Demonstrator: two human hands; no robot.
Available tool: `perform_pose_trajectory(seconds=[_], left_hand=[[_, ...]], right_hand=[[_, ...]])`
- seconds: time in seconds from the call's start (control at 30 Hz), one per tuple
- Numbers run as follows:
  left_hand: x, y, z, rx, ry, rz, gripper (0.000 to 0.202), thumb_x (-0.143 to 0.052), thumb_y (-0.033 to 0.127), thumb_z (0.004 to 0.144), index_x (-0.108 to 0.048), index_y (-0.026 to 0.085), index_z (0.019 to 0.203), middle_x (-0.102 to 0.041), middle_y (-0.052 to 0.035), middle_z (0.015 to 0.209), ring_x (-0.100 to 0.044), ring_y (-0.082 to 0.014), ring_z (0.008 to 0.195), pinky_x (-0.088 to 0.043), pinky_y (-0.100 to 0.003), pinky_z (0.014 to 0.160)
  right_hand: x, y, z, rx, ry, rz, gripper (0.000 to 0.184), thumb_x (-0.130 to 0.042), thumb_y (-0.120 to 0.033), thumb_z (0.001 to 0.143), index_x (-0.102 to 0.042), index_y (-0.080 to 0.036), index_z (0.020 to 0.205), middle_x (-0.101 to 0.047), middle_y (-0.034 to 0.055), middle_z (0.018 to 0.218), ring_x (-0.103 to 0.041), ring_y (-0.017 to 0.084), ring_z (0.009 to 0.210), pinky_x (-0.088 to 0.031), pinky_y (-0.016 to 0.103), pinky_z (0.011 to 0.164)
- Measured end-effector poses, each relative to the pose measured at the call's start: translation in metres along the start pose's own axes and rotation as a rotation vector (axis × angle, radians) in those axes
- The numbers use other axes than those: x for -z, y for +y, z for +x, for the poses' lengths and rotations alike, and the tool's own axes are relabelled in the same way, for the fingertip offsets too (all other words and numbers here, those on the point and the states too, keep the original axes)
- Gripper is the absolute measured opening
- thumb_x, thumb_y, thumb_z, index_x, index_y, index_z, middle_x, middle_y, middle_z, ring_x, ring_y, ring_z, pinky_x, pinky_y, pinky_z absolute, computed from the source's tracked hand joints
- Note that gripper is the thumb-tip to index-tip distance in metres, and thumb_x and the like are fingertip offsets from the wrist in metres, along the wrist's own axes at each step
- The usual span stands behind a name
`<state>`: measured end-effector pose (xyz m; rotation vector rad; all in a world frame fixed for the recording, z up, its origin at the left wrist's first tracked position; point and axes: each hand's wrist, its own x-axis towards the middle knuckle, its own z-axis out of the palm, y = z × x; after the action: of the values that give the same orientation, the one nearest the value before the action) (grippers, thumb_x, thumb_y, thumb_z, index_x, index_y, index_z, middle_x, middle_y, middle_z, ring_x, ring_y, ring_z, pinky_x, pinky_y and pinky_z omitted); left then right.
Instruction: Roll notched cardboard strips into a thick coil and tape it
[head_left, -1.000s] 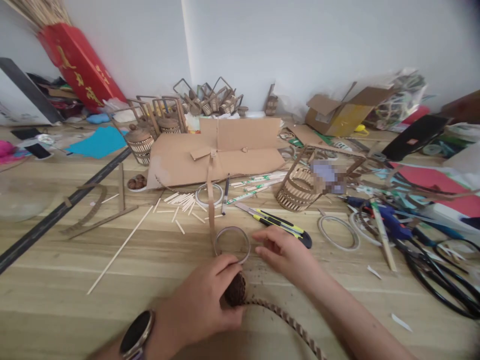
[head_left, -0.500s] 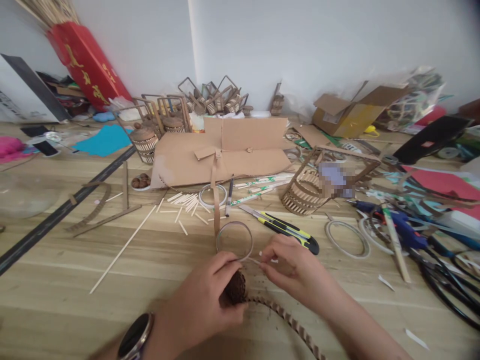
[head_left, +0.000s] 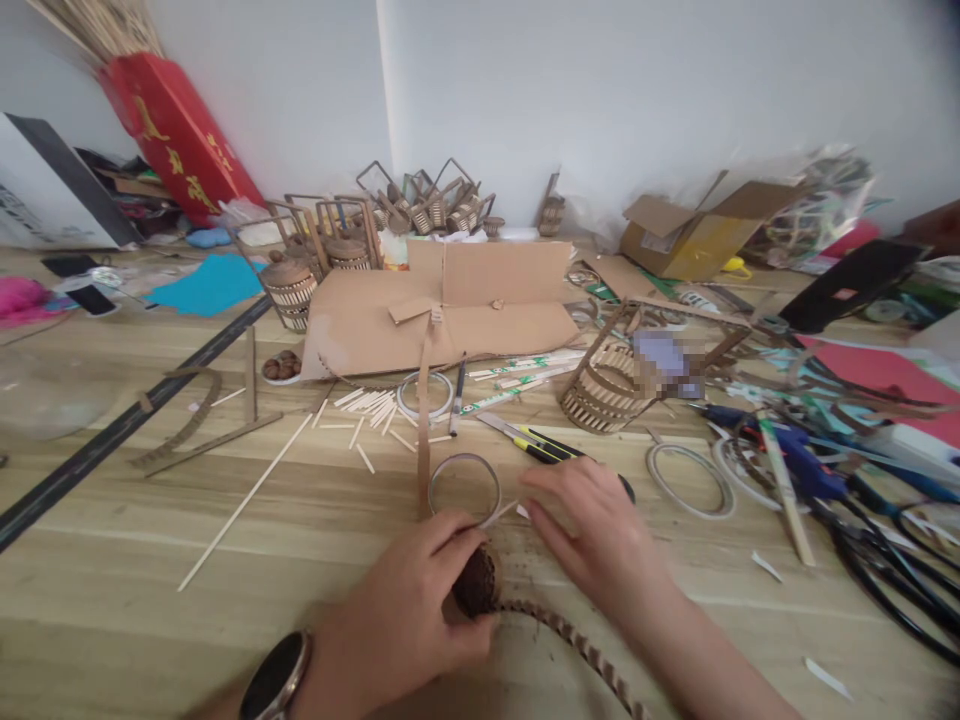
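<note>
My left hand point(head_left: 420, 590), with a watch on its wrist, is closed around a small dark brown round coil point(head_left: 476, 580). From the coil a corrugated cardboard strip point(head_left: 574, 635) trails towards the lower right. A thin tape roll point(head_left: 498, 490) rises as a ring just beyond my left fingertips; whether those fingers grip it is unclear. My right hand point(head_left: 592, 520) pinches the end of a narrow pale tape strip point(head_left: 504, 512) that runs from the ring's lower edge. Partly hidden behind the right hand lies a yellow and black utility knife point(head_left: 536, 447).
Short pale sticks point(head_left: 371, 408), another tape roll point(head_left: 688, 480) and a slatted basket point(head_left: 607, 390) lie beyond my hands. Folded cardboard point(head_left: 367, 320) stands farther back. At right are a blue glue gun point(head_left: 806, 460) and black-handled scissors point(head_left: 877, 560). A long stick point(head_left: 247, 500) lies at left.
My right hand has moved slightly up and turned, covering more of the knife. The tape strip now angles upwards. My left hand keeps its hold on the coil.
</note>
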<state>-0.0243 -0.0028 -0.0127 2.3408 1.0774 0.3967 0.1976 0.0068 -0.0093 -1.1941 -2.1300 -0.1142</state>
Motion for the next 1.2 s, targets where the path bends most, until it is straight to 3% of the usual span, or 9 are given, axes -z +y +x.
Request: perform_pose_trajectory(seconds=[0.07, 0.17, 0.37, 0.5, 0.67, 0.9, 1.03, 1.2], left_hand=[[-0.001, -0.001, 0.000, -0.014, 0.025, -0.003, 0.057, -0.071, 0.016, 0.072, -0.059, 0.016, 0.128, -0.062, -0.0145, 0.130, -0.061, -0.0301, 0.117, -0.052, -0.044, 0.102], [-0.003, -0.001, 0.000, -0.013, 0.051, -0.019, 0.057, -0.071, 0.015, 0.071, -0.060, 0.014, 0.127, -0.062, -0.0158, 0.129, -0.061, -0.0310, 0.116, -0.052, -0.045, 0.102], [-0.004, -0.001, 0.002, -0.022, 0.090, -0.070, 0.056, -0.069, 0.013, 0.071, -0.060, 0.013, 0.125, -0.063, -0.0157, 0.126, -0.062, -0.0303, 0.115, -0.052, -0.046, 0.102], [-0.004, 0.000, 0.002, -0.032, 0.088, -0.060, 0.054, -0.070, 0.014, 0.070, -0.061, 0.013, 0.123, -0.063, -0.0166, 0.125, -0.062, -0.0311, 0.114, -0.054, -0.045, 0.100], [0.001, 0.004, -0.002, -0.087, 0.137, -0.063, 0.052, -0.072, 0.015, 0.069, -0.062, 0.014, 0.120, -0.064, -0.0150, 0.122, -0.064, -0.0291, 0.111, -0.056, -0.040, 0.096], [0.007, 0.008, -0.005, -0.146, 0.217, -0.124, 0.053, -0.074, 0.012, 0.066, -0.060, 0.014, 0.117, -0.065, -0.0111, 0.114, -0.066, -0.0231, 0.102, -0.056, -0.031, 0.091], [0.007, 0.008, -0.005, -0.161, 0.238, -0.157, 0.054, -0.074, 0.010, 0.064, -0.060, 0.017, 0.116, -0.066, -0.0088, 0.113, -0.066, -0.0213, 0.100, -0.056, -0.028, 0.090], [0.009, 0.011, -0.005, -0.205, 0.288, -0.143, 0.054, -0.074, 0.010, 0.061, -0.061, 0.017, 0.113, -0.068, -0.0078, 0.109, -0.068, -0.0205, 0.097, -0.056, -0.025, 0.088]], right_hand=[[-0.006, -0.007, -0.001, 0.119, -0.022, 0.027, 0.020, -0.049, -0.013, 0.096, -0.060, -0.018, 0.112, -0.072, 0.0055, 0.087, -0.061, 0.021, 0.083, -0.042, 0.034, 0.072], [-0.013, -0.013, -0.003, 0.184, -0.052, 0.032, 0.022, -0.045, -0.011, 0.098, -0.061, -0.015, 0.113, -0.072, 0.0069, 0.088, -0.059, 0.021, 0.083, -0.041, 0.034, 0.071], [-0.020, -0.016, -0.003, 0.234, -0.039, -0.078, 0.030, -0.035, -0.007, 0.099, -0.062, -0.014, 0.112, -0.069, 0.0063, 0.080, -0.055, 0.021, 0.075, -0.038, 0.033, 0.067], [-0.025, -0.018, -0.001, 0.177, -0.006, 0.010, 0.025, -0.040, -0.006, 0.095, -0.061, -0.015, 0.104, -0.065, 0.0048, 0.074, -0.052, 0.020, 0.070, -0.038, 0.032, 0.062], [-0.024, -0.022, -0.002, -0.142, 0.007, 0.355, 0.018, -0.050, -0.005, 0.086, -0.056, -0.022, 0.088, -0.062, 0.0016, 0.077, -0.057, 0.018, 0.073, -0.044, 0.028, 0.066], [-0.016, -0.028, 0.006, -0.674, 0.039, 1.065, 0.020, -0.065, -0.012, 0.074, -0.049, -0.023, 0.078, -0.060, -0.0035, 0.075, -0.056, 0.014, 0.071, -0.044, 0.025, 0.066], [-0.014, -0.029, 0.010, -0.838, 0.009, 1.327, 0.031, -0.075, -0.014, 0.068, -0.047, -0.023, 0.076, -0.062, -0.0059, 0.073, -0.051, 0.011, 0.067, -0.040, 0.021, 0.063], [-0.013, -0.027, 0.011, -0.913, -0.017, 1.511, 0.037, -0.082, -0.015, 0.064, -0.047, -0.022, 0.074, -0.062, -0.0071, 0.070, -0.050, 0.009, 0.064, -0.038, 0.020, 0.062]])
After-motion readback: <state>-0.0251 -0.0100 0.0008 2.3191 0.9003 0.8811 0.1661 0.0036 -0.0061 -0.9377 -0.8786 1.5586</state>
